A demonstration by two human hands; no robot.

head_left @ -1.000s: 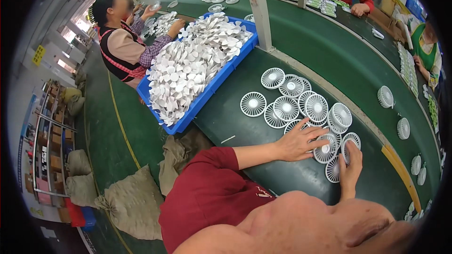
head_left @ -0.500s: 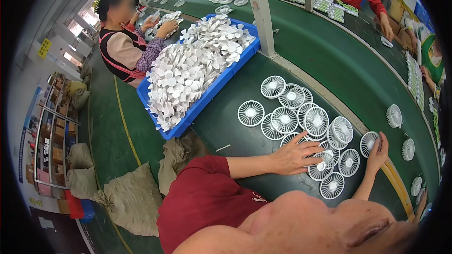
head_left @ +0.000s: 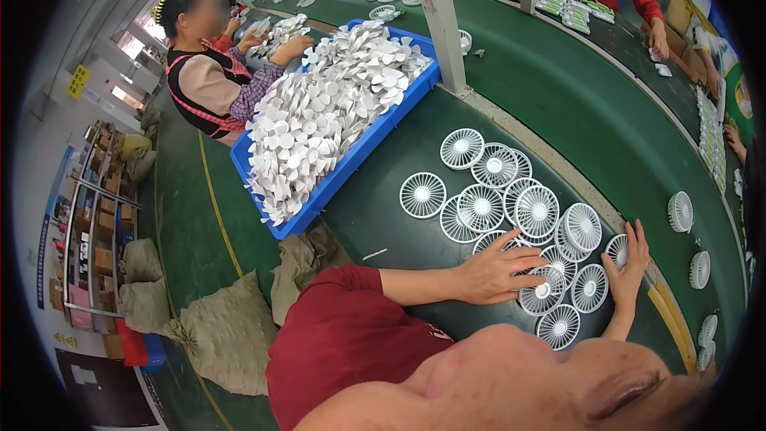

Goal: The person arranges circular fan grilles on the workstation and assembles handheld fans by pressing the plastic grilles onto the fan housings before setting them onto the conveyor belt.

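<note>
Your right hand (head_left: 629, 275) grips one white round fan grille (head_left: 617, 249) between thumb and fingers at the right side of the group, near the table's edge beside the green conveyor belt (head_left: 550, 100). Your left hand (head_left: 493, 274) is spread palm down with parted fingers, its fingertips touching the loose, overlapping fan grilles (head_left: 480, 206) on the dark green table (head_left: 379, 211). Beyond them to your left, a blue plastic tray (head_left: 361, 148) holds a heap of white fan blades (head_left: 315, 116).
</note>
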